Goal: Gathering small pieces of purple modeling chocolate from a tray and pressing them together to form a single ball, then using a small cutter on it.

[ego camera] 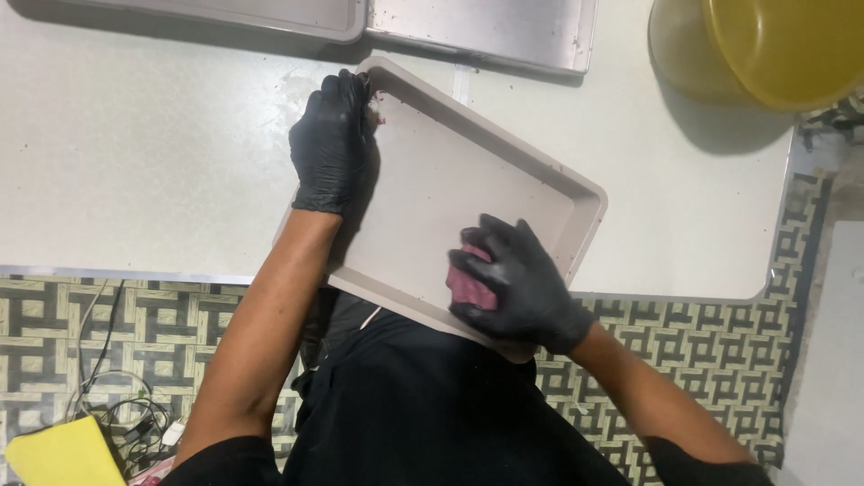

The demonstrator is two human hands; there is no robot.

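On the near edge of a white table [135, 171], a shallow rectangular tray [450, 171] sits skewed, its near corner overhanging the table edge toward the person's dark apron. Tray is beige, matte plastic look, rounded corners, low raised rim. Left hand [331, 144] in a glossy black glove, fingers curled shut over the tray's far-left rim, gripping it; reddish smear just beside the fingertips. Right hand [515, 286] also black-gloved, fingers bent and spread, pressing a pink cloth or sponge [470, 284] flat against the tray floor near the right rim; most of it is hidden under the palm, so can't tell which. Far side: two metal trays [486, 29], dull grey, speckled, cut off by the frame top. Far right: yellow plastic bucket [774, 45], round, cut off. Floor [702, 351] has a geometric woven pattern. Near left: tangled cables [126, 414] and a yellow object [63, 454], cropped, unclear.
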